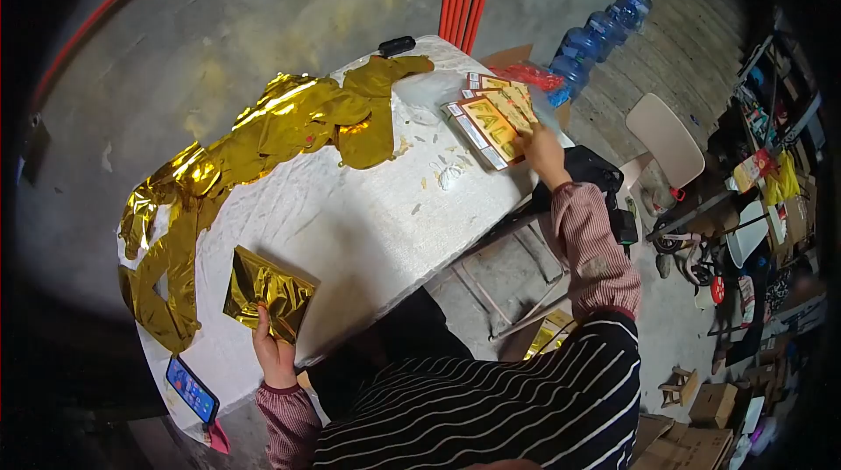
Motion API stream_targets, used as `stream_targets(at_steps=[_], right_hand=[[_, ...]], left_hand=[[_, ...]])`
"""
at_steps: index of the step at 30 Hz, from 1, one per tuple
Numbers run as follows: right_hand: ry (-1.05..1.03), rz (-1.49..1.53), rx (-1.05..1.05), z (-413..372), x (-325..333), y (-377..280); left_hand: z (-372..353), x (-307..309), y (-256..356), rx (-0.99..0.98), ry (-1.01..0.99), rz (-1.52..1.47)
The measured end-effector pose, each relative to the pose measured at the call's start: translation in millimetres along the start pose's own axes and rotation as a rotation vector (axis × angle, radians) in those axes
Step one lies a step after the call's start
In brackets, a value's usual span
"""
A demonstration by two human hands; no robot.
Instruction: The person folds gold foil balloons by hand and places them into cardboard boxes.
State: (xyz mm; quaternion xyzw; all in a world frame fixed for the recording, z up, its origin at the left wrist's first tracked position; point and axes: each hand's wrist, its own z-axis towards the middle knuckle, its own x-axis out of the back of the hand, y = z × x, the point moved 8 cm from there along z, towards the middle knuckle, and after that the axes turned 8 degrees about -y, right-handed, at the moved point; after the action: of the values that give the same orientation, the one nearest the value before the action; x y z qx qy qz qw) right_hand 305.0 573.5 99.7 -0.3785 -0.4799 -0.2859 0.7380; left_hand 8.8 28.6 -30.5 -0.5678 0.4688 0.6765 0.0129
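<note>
My left hand (275, 354) grips a folded sheet of shiny gold foil (273, 293) by its lower edge, with the thumb lying over it, above the near side of the white table (350, 247). Over at the table's right end, my right hand (545, 155) has its fingers closed at the edge of a printed card packet (487, 130) in yellow and orange with large letters. Several similar packets fan out behind it, partly overlapping. Flat gold foil shapes, probably foil balloons (289, 133), lie in a long overlapping band along the table's far and left sides.
A phone (193, 388) leans at the left corner. A black object (397, 46) lies at the far edge, and white string (449, 176) with scraps lies mid-table. Beyond are blue water bottles (578, 45), a beige chair (666, 139) and a cluttered shelf (771, 207).
</note>
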Motion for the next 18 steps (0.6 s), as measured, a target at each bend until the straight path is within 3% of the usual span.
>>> stream_targets(at_steps=[1, 2, 4, 11, 13, 14, 18], right_hand=[[0.031, -0.027, -0.126, 5, 3, 17], [0.034, -0.025, -0.125, 13, 0, 27], [-0.138, -0.079, -0.308, 28, -21, 58], [-0.311, 0.222, -0.338, 58, -56, 117], [-0.189, 0.636, -0.347, 72, -83, 154], [-0.167, 0.99, -0.443, 30, -34, 99], [-0.093, 1.272, -0.258, 10, 18, 68]], left_hand=[[1, 1, 0, 0.0, 0.0, 0.002], [1, 2, 0, -0.001, -0.001, 0.005], [0, 1, 0, 0.0, -0.012, -0.003], [-1, -1, 1, -0.016, 0.009, -0.014], [-1, -2, 1, -0.028, 0.004, -0.009], [-1, -2, 2, -0.034, -0.001, -0.005], [0, -4, 1, -0.021, -0.028, -0.008]])
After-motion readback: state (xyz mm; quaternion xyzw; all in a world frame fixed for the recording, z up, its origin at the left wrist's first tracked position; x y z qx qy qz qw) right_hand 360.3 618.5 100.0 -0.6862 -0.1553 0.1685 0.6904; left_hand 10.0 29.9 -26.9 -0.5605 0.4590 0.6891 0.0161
